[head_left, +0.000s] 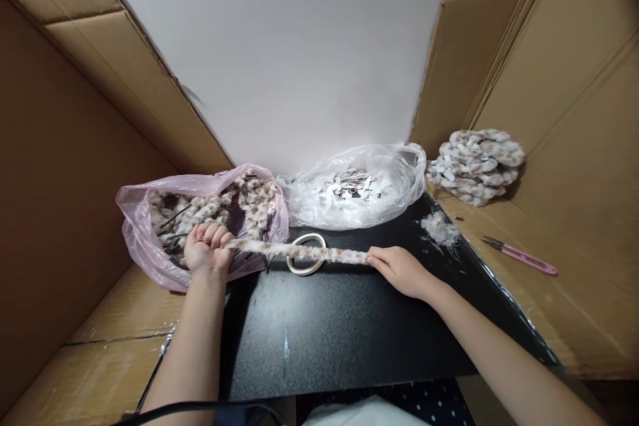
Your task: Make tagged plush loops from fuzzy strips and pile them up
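A fluffy white-and-brown furry strip [349, 256] is stretched level between my two hands above the black table [319, 326]. My left hand [207, 249] is closed in a fist around its left end, in front of a pink plastic bag [137, 233]. With thumb and fingers pinched, my right hand [399, 269] grips the right end. Behind the strip's middle lies a cream-coloured ring [305, 273], perhaps a roll of tape. More furry pieces [200, 210] with dark thin ends fill the pink bag.
A clear plastic bag [304, 203] holding white tags stands at the back. To the right are a pile of furry strips [479, 163], a tuft of loose fluff [440, 229] and pink-handled thread snips [529, 261]. Cardboard walls [574, 80] flank the table.
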Demonstrator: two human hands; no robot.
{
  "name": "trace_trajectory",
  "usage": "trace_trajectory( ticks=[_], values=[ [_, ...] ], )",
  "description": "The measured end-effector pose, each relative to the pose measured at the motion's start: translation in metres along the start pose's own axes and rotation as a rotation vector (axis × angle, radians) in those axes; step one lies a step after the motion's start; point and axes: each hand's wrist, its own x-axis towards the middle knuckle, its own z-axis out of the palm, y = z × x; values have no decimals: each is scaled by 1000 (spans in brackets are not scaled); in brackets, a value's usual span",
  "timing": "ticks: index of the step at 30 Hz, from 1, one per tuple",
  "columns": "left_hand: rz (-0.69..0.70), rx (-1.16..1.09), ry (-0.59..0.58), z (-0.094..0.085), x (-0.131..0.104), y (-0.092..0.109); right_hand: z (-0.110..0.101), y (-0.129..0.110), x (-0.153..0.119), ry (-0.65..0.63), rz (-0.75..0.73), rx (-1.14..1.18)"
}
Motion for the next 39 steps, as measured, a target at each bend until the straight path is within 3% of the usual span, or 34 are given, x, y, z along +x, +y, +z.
trace_trajectory(
  ticks=[18,39],
  values=[
    [66,-20,29,-8,4,15,-2,1,-1,11,32,-35],
    [89,-107,-10,-13,6,16,-5,8,1,-10,64,-64]
  ],
)
